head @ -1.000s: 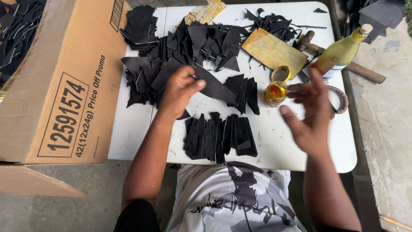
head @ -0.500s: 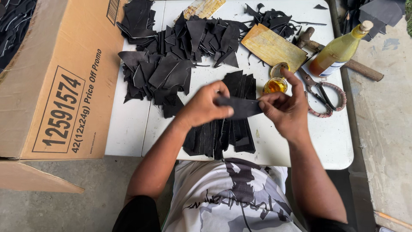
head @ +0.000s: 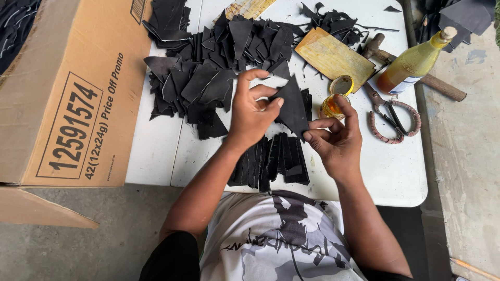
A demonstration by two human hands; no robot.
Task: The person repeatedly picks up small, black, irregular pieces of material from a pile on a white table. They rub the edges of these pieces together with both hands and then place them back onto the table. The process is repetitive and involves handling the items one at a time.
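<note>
Sorting step in hand: left hand (head: 252, 117) and right hand (head: 333, 140) both pinch one black triangular leather piece (head: 292, 106) above the white table (head: 156, 151), between far heap (head: 219, 62) and near row (head: 273, 161); placement needs aligned release.

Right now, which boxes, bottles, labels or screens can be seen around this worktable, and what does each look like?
Cardboard box: left of the white table, big, brown, black print on its side.
Barcode patch: top edge of that box, small, white with black bars.
Bottle: table's right end, lying tilted, yellow-green, pale cap, white label.
No screens or signs.
</note>
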